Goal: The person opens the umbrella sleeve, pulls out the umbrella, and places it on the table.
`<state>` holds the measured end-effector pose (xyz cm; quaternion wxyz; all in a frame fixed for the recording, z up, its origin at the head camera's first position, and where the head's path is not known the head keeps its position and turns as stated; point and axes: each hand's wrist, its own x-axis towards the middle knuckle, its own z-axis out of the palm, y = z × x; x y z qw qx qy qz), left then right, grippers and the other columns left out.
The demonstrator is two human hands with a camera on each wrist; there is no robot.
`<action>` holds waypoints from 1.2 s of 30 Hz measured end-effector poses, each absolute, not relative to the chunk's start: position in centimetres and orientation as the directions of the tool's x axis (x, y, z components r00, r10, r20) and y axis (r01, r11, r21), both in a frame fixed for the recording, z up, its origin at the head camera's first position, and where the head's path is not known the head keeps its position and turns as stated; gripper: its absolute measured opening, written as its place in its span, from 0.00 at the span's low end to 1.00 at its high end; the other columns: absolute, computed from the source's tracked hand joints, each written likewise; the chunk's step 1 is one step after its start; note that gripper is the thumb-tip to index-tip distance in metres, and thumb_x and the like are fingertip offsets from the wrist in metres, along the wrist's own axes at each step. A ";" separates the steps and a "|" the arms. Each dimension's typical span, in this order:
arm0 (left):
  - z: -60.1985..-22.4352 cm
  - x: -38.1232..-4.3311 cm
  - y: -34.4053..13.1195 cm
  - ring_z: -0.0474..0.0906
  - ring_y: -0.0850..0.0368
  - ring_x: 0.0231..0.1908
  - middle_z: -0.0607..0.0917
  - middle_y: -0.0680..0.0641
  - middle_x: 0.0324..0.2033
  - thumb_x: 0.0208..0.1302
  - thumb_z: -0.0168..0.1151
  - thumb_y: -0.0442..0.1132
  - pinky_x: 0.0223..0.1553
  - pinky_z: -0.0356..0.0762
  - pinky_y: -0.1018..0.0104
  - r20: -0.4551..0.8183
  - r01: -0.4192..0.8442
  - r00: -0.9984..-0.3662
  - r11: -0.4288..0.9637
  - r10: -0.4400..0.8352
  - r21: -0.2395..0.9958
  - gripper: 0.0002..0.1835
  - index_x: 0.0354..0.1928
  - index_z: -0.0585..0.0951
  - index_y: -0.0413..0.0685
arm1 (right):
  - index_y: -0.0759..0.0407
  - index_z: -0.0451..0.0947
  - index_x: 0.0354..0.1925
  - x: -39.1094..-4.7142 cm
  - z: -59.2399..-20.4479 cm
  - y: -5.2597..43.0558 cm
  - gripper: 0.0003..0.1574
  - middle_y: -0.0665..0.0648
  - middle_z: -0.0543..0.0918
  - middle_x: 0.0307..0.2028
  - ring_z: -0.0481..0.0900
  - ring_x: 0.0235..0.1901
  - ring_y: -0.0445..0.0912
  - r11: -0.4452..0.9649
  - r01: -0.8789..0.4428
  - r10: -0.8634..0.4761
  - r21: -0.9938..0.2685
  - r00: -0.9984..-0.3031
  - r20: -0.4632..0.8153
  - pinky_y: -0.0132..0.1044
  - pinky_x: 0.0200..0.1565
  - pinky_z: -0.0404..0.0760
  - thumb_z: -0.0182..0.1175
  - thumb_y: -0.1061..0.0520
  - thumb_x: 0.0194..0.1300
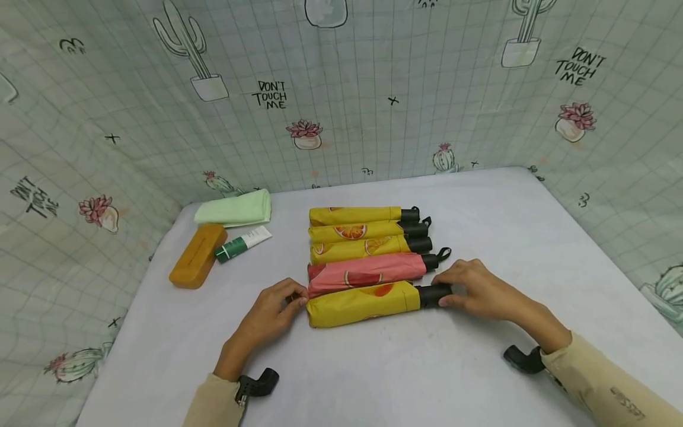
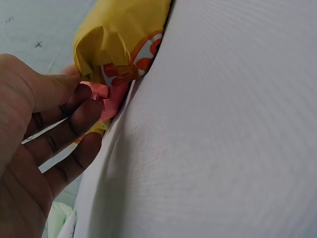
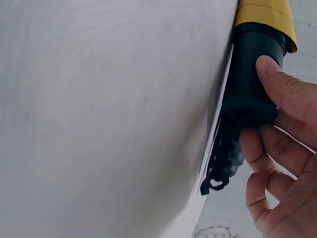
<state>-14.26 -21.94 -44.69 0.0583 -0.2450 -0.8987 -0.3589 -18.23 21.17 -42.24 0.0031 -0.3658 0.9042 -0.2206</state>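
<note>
Several folded umbrellas lie side by side on the white-covered table. The nearest is a yellow folding umbrella (image 1: pixel 365 305) with a black handle (image 3: pixel 250 74). My left hand (image 1: pixel 275 309) is at its fabric end, where the thumb and index finger pinch the edge; the other fingers are loosely bent. At the opposite end my right hand (image 1: pixel 476 289) grips the handle, with the thumb on its side and fingers at its butt. Just behind lies a pink umbrella (image 1: pixel 392 268) with a watermelon print and a wrist loop, close against the yellow one.
Farther back are yellow umbrellas with orange-slice prints (image 1: pixel 354 216). To the left lie an orange-brown case (image 1: pixel 197 256), a green and white tube (image 1: pixel 242 244) and a folded pale green cloth (image 1: pixel 235 207). A patterned curtain (image 1: pixel 363 101) surrounds the table.
</note>
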 end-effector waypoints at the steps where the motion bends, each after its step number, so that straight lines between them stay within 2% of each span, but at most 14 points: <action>1: -44.6 -14.3 -21.9 0.74 0.63 0.37 0.79 0.58 0.37 0.68 0.64 0.34 0.41 0.77 0.65 0.278 0.477 -0.876 0.626 0.394 0.617 0.02 0.40 0.82 0.49 | 0.57 0.85 0.49 -18.2 -42.2 21.3 0.21 0.46 0.86 0.43 0.78 0.45 0.45 0.641 -0.657 -0.657 -0.396 -0.737 0.159 0.49 0.50 0.67 0.75 0.55 0.56; 10: -44.6 -14.1 -21.9 0.75 0.63 0.38 0.79 0.59 0.37 0.70 0.63 0.35 0.42 0.77 0.65 0.240 0.443 -0.892 0.636 0.383 0.632 0.02 0.41 0.82 0.49 | 0.55 0.86 0.47 -17.9 -42.0 23.0 0.20 0.43 0.86 0.41 0.79 0.43 0.44 0.657 -0.656 -0.637 -0.372 -0.747 0.191 0.49 0.48 0.69 0.76 0.56 0.54; 19: -44.6 -14.1 -21.8 0.75 0.63 0.37 0.78 0.58 0.36 0.68 0.64 0.33 0.41 0.77 0.65 0.285 0.476 -0.877 0.622 0.386 0.622 0.04 0.39 0.81 0.51 | 0.52 0.86 0.47 -17.7 -41.8 24.9 0.20 0.41 0.85 0.41 0.79 0.43 0.42 0.645 -0.681 -0.645 -0.348 -0.729 0.231 0.49 0.46 0.71 0.77 0.55 0.54; 36: -44.6 -14.1 -21.7 0.75 0.64 0.38 0.78 0.59 0.37 0.69 0.63 0.33 0.42 0.78 0.65 0.284 0.475 -0.878 0.617 0.386 0.628 0.03 0.39 0.81 0.50 | 0.51 0.87 0.46 -17.6 -41.2 26.7 0.21 0.41 0.86 0.41 0.79 0.42 0.41 0.655 -0.684 -0.636 -0.322 -0.729 0.253 0.49 0.46 0.71 0.78 0.54 0.52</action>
